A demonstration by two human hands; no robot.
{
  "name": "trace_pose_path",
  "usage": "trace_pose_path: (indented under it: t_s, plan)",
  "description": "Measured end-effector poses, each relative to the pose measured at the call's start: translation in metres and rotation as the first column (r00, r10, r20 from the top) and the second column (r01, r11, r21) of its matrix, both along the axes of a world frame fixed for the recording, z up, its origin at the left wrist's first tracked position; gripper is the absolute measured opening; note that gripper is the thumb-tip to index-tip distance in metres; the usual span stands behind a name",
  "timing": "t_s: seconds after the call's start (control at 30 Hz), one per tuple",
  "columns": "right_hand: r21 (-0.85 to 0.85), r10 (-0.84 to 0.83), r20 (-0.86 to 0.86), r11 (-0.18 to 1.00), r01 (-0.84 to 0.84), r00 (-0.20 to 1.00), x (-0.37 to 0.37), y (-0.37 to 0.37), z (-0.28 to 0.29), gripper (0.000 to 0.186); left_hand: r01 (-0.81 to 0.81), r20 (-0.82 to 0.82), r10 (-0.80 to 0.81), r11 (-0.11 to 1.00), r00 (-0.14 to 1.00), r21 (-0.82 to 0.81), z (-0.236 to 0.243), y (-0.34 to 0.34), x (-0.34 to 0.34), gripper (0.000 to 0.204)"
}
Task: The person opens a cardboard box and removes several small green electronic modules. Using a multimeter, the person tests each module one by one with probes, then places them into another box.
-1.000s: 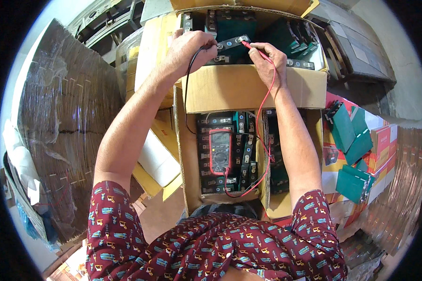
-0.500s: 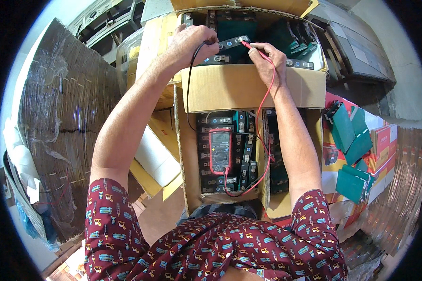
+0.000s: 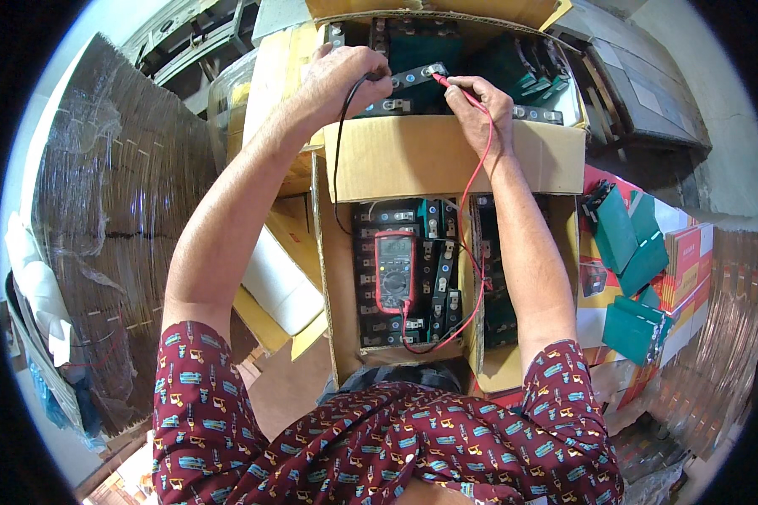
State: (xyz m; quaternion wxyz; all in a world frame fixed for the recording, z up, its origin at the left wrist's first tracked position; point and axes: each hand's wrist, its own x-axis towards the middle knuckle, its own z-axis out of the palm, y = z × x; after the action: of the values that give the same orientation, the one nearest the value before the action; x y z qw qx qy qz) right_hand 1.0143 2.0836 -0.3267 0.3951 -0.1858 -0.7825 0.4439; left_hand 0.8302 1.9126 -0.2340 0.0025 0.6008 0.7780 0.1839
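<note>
My left hand [image 3: 351, 77] is closed on the black test probe [image 3: 370, 77], over the far cardboard box; its tip is hidden. My right hand [image 3: 484, 109] pinches the red test probe [image 3: 443, 80], whose tip meets a metal terminal at the right end of a battery cell [image 3: 414, 77]. That dark cell lies slanted between both hands, among other green and dark cells in the box. A red-rimmed multimeter [image 3: 395, 271] rests on rows of cells in the nearer box, with the red lead [image 3: 472, 181] and the black lead [image 3: 337, 168] running up to the probes.
The far box's cardboard flap [image 3: 455, 156] hangs between the two boxes, below my wrists. Several green cells [image 3: 638, 330] lie on red and white cartons at the right. Wrapped stacks of flat cardboard [image 3: 126, 219] stand at the left. A white foam slab [image 3: 282, 282] leans beside the nearer box.
Almost nothing differs. Both hands keep their places with the probes, and the leads have shifted very slightly.
</note>
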Motion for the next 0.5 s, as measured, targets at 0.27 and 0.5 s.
trace_pose_path:
  t_s: [0.27,0.5]
  plan:
    - [0.031,-0.005,-0.090,0.999,0.008,0.996,-0.003,0.000,0.003,0.013,-0.030,0.267,-0.001,0.993,0.964,0.112,-0.014,-0.009,-0.008,0.020]
    - [0.010,-0.343,-0.110,0.938,0.346,0.933,0.073,0.073,0.020,0.018,0.004,0.474,-0.077,0.988,0.877,0.154,0.020,0.033,0.016,0.029]
